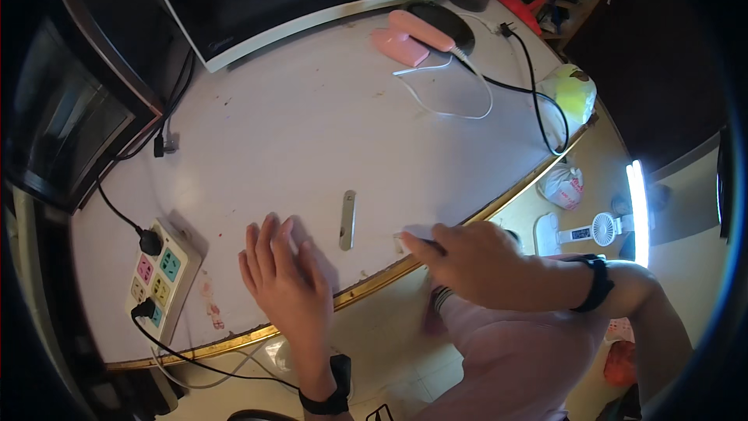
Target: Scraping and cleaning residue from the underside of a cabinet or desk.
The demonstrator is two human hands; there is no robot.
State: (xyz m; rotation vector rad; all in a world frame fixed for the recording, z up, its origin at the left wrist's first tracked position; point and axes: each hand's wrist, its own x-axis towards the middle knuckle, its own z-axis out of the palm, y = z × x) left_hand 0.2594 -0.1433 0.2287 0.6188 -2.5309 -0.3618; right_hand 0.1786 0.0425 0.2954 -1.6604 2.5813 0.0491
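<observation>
My left hand [286,272] lies palm down near the front edge of the white table [280,140], fingers apart and holding nothing. A flat metal strip with a small hole at its upper end [348,219] lies between my hands, touching neither. My right hand [467,257] is at the gold-trimmed table edge, its fingers closed on a small dark object that they mostly hide. A small pale piece [399,242] shows at the tip of that hand; whether it is part of the held object, I cannot tell.
A power strip [181,298] with black plugs stands at the left. Behind are a microwave oven [274,0] and a pink handheld appliance [421,29] with a white cord. A black cable [529,58] loops at the right, near a knotted plastic bag [572,93]. A small white fan [603,228] is beyond the table.
</observation>
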